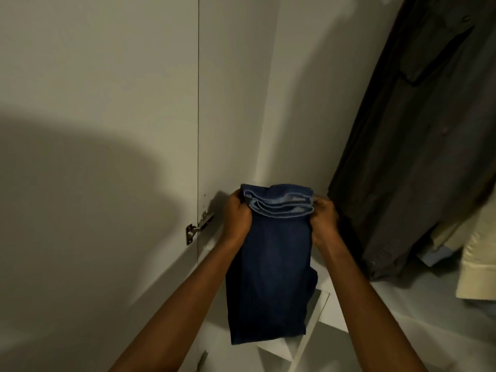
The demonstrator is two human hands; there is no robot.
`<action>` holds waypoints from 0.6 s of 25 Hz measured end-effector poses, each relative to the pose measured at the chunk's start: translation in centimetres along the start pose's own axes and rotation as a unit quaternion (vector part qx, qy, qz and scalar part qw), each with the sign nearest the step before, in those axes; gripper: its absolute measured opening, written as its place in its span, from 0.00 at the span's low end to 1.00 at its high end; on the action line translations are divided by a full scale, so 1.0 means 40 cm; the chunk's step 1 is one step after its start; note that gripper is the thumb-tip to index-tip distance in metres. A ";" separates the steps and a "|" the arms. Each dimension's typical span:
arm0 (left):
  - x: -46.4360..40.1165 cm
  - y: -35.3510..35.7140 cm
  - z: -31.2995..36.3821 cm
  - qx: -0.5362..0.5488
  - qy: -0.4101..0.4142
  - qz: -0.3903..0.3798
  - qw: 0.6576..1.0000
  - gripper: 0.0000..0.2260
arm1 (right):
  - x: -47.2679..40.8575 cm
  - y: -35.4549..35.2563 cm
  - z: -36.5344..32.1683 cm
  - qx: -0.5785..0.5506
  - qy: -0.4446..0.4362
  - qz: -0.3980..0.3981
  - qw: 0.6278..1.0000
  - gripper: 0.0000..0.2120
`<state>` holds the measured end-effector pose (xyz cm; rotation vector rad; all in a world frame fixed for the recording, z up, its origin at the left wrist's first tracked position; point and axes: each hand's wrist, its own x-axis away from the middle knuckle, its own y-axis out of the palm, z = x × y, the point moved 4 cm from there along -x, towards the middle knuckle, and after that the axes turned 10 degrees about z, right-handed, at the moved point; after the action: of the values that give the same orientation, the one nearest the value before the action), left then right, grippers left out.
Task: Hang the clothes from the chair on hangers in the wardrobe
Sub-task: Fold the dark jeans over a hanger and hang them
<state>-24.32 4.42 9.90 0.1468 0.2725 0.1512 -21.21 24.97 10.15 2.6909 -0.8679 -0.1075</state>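
Denim jeans (271,264) gripped at top, left hand (237,216), right hand (324,220), arms outstretched

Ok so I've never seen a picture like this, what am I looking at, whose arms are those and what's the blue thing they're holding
There is no machine here. The picture comes from one wide camera worn on a person's head, looking forward and down, so the two bare arms reaching in from the bottom are that person's own. The left hand and the right hand each grip one side of the folded top of a pair of dark blue jeans, which hang straight down between them. No hanger shows on the jeans.

In front is an open white wardrobe. A metal hinge sits on its door at left. At right a long dark coat hangs inside, with a cream garment beside it. White shelf dividers show below the jeans.
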 end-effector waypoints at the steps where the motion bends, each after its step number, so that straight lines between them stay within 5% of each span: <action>1: -0.039 0.017 -0.025 -0.038 0.003 0.032 0.999 0.14 | -0.058 0.022 0.022 0.030 -0.006 0.003 1.000 0.19; 6: -0.200 0.060 -0.324 -0.352 -0.077 0.117 0.926 0.16 | -0.305 0.033 0.284 0.296 0.024 -0.049 0.954 0.17; 15: -0.279 0.060 -0.379 -0.307 -0.006 0.159 0.938 0.15 | -0.384 0.057 0.331 0.288 -0.088 -0.112 0.947 0.06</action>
<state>-39.48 6.76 -1.28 -0.4322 0.1761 0.5483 -37.15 28.58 -2.07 3.3707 -0.7202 -0.1709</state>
